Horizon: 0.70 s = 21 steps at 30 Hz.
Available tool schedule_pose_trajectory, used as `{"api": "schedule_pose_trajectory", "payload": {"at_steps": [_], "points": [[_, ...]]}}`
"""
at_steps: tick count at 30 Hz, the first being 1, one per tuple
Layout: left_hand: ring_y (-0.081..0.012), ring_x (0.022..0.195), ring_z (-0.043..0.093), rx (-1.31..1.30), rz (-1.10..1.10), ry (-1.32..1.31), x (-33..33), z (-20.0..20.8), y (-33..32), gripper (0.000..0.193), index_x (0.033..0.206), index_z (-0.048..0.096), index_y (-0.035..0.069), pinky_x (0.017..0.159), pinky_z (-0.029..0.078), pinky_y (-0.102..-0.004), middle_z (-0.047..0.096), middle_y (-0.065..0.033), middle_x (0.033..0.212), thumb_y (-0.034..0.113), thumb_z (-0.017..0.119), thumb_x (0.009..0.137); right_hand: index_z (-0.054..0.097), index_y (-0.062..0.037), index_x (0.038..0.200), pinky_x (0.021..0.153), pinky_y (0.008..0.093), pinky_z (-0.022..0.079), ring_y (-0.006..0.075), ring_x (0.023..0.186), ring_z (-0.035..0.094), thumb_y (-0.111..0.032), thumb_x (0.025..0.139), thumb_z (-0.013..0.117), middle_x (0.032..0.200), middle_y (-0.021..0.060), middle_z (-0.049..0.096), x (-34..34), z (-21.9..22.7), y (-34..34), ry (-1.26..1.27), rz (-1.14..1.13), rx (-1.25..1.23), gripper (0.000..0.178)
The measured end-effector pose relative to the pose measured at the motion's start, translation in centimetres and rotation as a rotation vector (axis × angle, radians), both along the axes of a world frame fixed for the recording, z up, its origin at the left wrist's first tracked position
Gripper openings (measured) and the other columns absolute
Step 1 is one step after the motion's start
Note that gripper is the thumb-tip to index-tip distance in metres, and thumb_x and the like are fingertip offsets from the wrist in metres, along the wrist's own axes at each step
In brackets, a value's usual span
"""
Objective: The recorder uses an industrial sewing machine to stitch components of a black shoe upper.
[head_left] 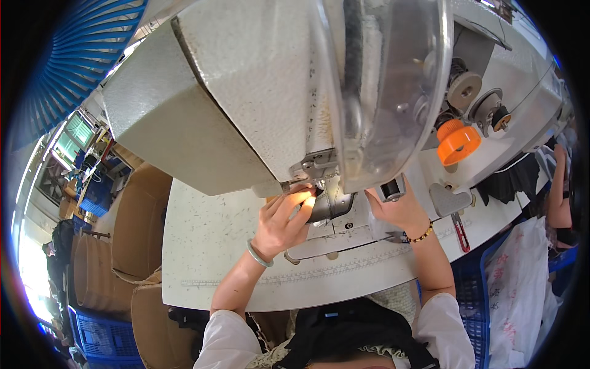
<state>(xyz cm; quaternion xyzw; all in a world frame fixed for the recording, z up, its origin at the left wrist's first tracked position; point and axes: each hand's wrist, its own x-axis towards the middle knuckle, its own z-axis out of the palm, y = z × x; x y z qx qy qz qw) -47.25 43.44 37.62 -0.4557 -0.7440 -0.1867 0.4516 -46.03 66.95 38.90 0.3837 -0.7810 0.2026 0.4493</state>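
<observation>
A large grey-white sewing machine [233,80] fills the upper middle of the view. Under its needle area, my left hand [279,224] is closed in a pinch, thumb against fingertips, beside the dark metal plate [332,209]. Lamp light falls on those fingertips; whatever they hold is too small or hidden to name. My right hand [402,209] rests right of that plate, near a small black-and-silver machine part [391,189]. Its thumb points left, while the other fingers are hidden behind this part and the clear plastic guard [393,92].
Red-handled thread snips [460,232] lie on the white table [209,246] right of my right wrist. An orange knob [458,142] juts from the machine. Cardboard boxes [140,221] and a blue crate [104,335] stand left; another person's arm [558,190] shows far right.
</observation>
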Motion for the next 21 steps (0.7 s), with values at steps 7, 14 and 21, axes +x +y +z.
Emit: {"api": "schedule_pose_trajectory", "payload": {"at_steps": [7, 14, 21], "points": [[-0.0203, 0.074, 0.064, 0.044, -0.013, -0.025, -0.4, -0.4, -0.1, 0.033, 0.086, 0.060, 0.003, 0.055, 0.048, -0.0268, 0.063, -0.0071, 0.091, 0.000, 0.060, 0.053, 0.058, -0.0046, 0.079, 0.084, 0.0422, 0.043, 0.0284, 0.086, 0.053, -0.013, 0.067, 0.069, 0.092, 0.0127, 0.053, 0.4, 0.2, 0.0, -0.034, 0.038, 0.030, 0.018], [-0.0183, 0.073, 0.063, 0.047, -0.049, -0.007, -0.9, -0.4, -0.3, 0.032, 0.084, 0.060, 0.004, 0.053, 0.047, -0.0274, 0.063, -0.0064, 0.091, 0.000, 0.059, 0.052, 0.060, -0.0105, 0.067, 0.081, 0.0404, 0.043, 0.0297, 0.088, 0.053, -0.027, 0.068, 0.073, 0.093, 0.0120, 0.054, 0.1, -0.6, -0.1, 0.037, 0.017, 0.016, 0.021], [-0.0187, 0.072, 0.063, -0.008, -0.003, -0.009, -0.2, -0.1, -0.1, 0.032, 0.085, 0.059, 0.003, 0.051, 0.046, -0.0277, 0.061, -0.0075, 0.091, -0.001, 0.060, 0.053, 0.057, -0.0092, 0.065, 0.079, 0.0407, 0.044, 0.0310, 0.088, 0.053, -0.029, 0.068, 0.073, 0.091, 0.0119, 0.055, -0.4, -0.9, 0.2, -0.135, 0.012, 0.009, 0.025]]}}
